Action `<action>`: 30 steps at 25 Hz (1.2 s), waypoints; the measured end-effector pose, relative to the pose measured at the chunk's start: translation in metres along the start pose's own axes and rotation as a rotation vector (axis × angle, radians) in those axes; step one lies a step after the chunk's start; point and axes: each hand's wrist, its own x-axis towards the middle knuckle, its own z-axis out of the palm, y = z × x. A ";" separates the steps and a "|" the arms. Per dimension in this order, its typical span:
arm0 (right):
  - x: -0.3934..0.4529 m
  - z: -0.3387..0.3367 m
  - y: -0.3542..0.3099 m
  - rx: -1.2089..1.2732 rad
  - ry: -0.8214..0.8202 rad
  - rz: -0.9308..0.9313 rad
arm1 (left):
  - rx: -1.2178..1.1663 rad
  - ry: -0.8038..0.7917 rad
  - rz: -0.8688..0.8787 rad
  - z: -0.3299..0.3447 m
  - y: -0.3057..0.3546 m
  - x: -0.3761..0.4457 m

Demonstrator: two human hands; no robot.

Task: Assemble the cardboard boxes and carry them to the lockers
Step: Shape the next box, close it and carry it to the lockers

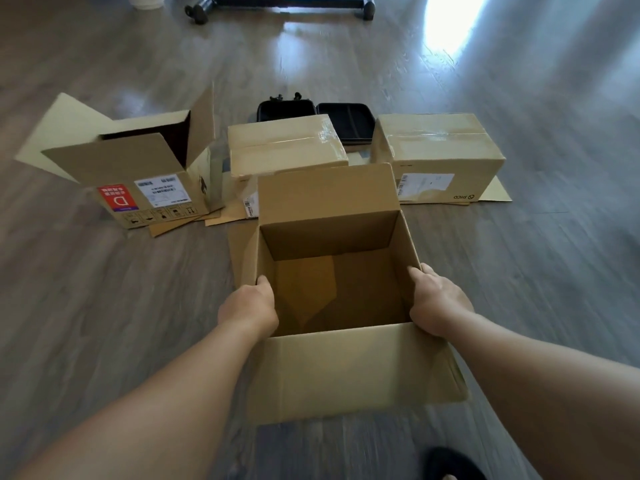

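An open cardboard box point(346, 368) is right in front of me over the wooden floor, its top flaps spread and its inside empty. My left hand point(247, 306) grips the box's left wall, thumb on the rim and fingers hidden outside. My right hand point(436, 301) grips the right wall the same way. Beyond it stand two taped boxes, one in the middle point(287, 143) and one to the right point(436, 147). A box with open flaps and a red D label point(138, 168) stands at the left.
Flat cardboard sheets point(495, 194) lie under the far boxes. An open black case point(346, 121) lies behind them. A black wheeled frame point(280, 5) and a white container point(147, 0) stand at the far end. My dark shoe point(453, 462) shows at the bottom.
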 end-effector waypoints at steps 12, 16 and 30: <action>0.004 0.040 -0.230 -0.078 -0.015 -0.569 | -0.005 0.034 -0.450 -0.033 -0.212 -0.057; -0.007 0.073 -0.291 -0.131 -0.054 -0.733 | -0.034 0.007 -0.554 -0.007 -0.279 -0.086; 0.020 0.070 -0.280 0.006 -0.075 -0.821 | -0.246 0.166 -0.381 -0.009 -0.199 -0.029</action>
